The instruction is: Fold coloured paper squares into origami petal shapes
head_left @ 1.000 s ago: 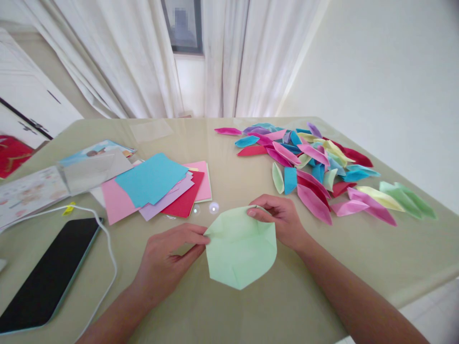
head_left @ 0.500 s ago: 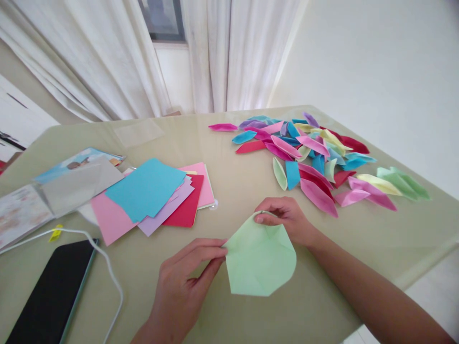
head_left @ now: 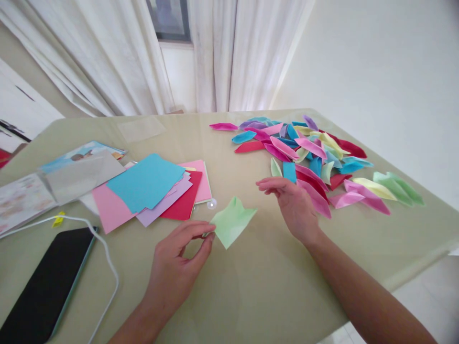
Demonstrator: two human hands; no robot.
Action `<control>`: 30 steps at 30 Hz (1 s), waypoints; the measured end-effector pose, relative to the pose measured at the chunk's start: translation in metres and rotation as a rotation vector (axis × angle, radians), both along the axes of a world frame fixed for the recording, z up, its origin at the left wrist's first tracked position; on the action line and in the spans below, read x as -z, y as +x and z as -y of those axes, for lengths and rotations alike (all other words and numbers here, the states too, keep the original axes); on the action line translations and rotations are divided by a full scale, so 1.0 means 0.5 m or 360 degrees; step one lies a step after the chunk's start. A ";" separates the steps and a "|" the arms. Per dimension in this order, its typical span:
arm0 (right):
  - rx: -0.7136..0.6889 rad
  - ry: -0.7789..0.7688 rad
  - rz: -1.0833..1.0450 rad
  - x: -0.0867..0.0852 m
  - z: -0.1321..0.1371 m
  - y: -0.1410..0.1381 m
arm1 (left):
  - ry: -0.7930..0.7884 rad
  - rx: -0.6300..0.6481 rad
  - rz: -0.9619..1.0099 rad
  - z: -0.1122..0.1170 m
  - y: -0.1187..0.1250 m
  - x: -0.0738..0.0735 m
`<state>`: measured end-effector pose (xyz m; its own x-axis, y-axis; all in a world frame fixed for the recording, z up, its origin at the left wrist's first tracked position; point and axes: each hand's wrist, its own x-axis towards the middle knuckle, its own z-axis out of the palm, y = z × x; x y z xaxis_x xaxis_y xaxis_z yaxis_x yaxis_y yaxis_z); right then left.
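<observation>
A creased piece of light green paper (head_left: 233, 222) is pinched at its left corner by my left hand (head_left: 184, 253), just above the table. It looks partly folded, with a notch along its top edge. My right hand (head_left: 294, 205) is raised to the right of the paper, apart from it, fingers stretched out and holding nothing. Beyond my right hand lies a heap of folded paper pieces (head_left: 283, 145) in pink, red, blue, yellow, green and purple. Left of the green paper rests a stack of square colored sheets with a blue sheet (head_left: 147, 181) on top.
A black phone (head_left: 46, 286) lies at the front left, with a white cable (head_left: 107, 248) curving past it. Printed packets (head_left: 82, 165) lie behind the cable. Two light green folded pieces (head_left: 398, 188) rest near the table's right edge. White curtains (head_left: 247, 52) hang behind the table (head_left: 229, 296).
My right hand has let go of the green paper and opened, moving up and right. The paper has turned and now shows a smaller, notched outline in my left hand.
</observation>
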<state>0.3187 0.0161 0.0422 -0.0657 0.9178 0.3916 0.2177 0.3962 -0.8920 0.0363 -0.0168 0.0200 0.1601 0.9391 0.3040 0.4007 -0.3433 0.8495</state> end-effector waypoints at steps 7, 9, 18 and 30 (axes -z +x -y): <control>-0.0446 0.0821 0.1096 -0.034 0.059 -0.044 | -0.0071 0.0099 0.0108 0.007 0.014 0.008; -0.0460 0.0865 0.1132 -0.033 0.068 -0.060 | -0.0057 0.0137 0.0107 0.012 0.015 0.003; -0.0477 0.0466 0.0617 -0.015 0.079 -0.092 | 0.0154 0.0166 0.0030 0.038 0.004 -0.032; -0.0368 0.0183 0.0366 0.005 0.106 -0.119 | -0.0141 0.0189 0.0329 0.045 0.012 -0.010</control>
